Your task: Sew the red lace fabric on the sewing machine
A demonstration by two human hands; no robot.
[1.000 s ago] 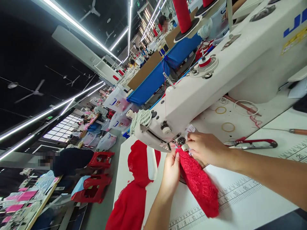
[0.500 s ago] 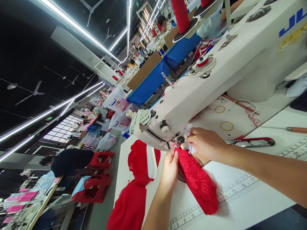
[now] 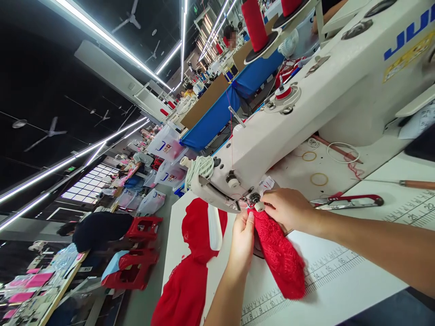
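Observation:
A strip of red lace fabric (image 3: pixel 280 256) runs from under the head of a white sewing machine (image 3: pixel 251 149) toward me over the table. My left hand (image 3: pixel 243 231) pinches its far end close to the needle area, thumb on top. On the other side, my right hand (image 3: pixel 288 209) has its fingers curled against the fabric's edge, right beside the tension knob (image 3: pixel 259 206); the fingertips are partly hidden. Red thread (image 3: pixel 232 149) comes down the machine's front. Left of the machine head, more red fabric (image 3: pixel 185 290) lies on the table.
Thread snips with red handles (image 3: pixel 365 200), an awl (image 3: pixel 416 184) and rubber bands (image 3: pixel 319 179) lie right of my hands. A ruler scale (image 3: pixel 326 270) marks the white tabletop. Red thread cones (image 3: pixel 254 27) stand above. Red stools (image 3: pixel 136 269) and a seated person (image 3: pixel 102 228) are at left.
My right hand has shifted slightly left and down, closer to the lace. The near end of the lace has moved a little left. My left hand keeps its pinch.

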